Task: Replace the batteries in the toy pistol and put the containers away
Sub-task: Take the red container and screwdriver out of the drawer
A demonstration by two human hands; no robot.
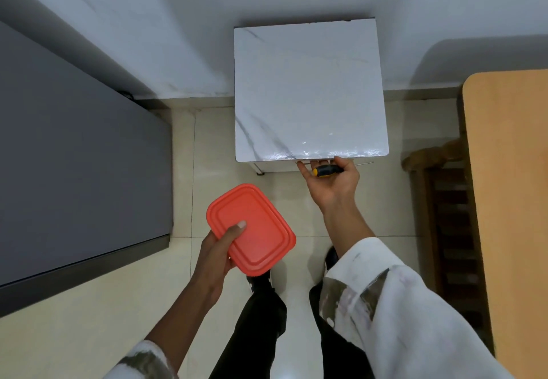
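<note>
My left hand (221, 252) grips a container with a red-orange lid (255, 236), thumb on top, held over the floor in front of my legs. My right hand (330, 183) holds a screwdriver with a black and yellow handle (326, 170); its thin metal shaft (364, 164) pokes out to the right. The fingertips of that hand reach under the front edge of a small white marble-patterned cabinet (308, 91), where the drawer front is mostly hidden. No toy pistol or batteries are in view.
A grey bed or mattress surface (74, 156) fills the left. A wooden table edge (510, 200) runs down the right, with a dark wooden chair (444, 215) beside it. Beige floor tiles (184, 189) lie between, and white walls stand behind the cabinet.
</note>
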